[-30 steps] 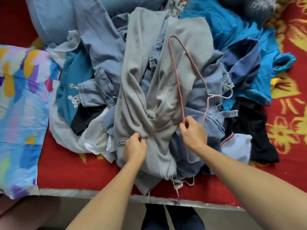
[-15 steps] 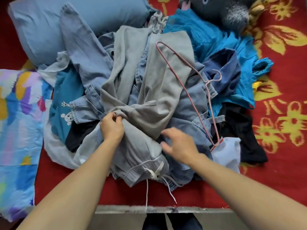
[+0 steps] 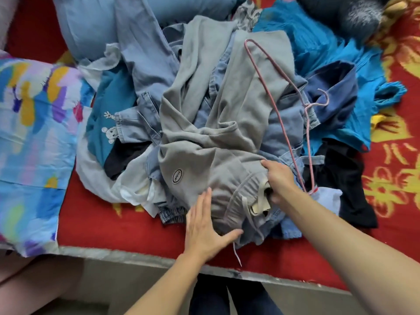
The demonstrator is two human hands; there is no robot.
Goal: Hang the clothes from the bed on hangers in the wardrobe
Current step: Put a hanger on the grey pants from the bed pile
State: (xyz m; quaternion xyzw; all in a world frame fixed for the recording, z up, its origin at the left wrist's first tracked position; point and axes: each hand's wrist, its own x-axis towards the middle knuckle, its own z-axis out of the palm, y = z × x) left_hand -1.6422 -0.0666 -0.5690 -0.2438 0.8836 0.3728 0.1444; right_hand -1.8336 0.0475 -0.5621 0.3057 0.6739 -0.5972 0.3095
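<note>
Evidently we were only at the start: our left hand (image 3: 204,226) lay flat, fingers straight, on the grey sweatpants (image 3: 204,155) atop the pile on the bed (image 3: 113,223), while our right hand (image 3: 278,178) gripped their waistband. The pink wire hanger (image 3: 306,107) lay unheld on the heap; nothing looked hung, and no wardrobe showed.

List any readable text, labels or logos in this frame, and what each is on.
Oval patch on the grey pants: lettering runs sideways, too blurred to read.
Beige tag at the pants' waistband: no legible text.
Teal shirt: cartoon print only, no words.
Nothing else in view shows text.
</note>
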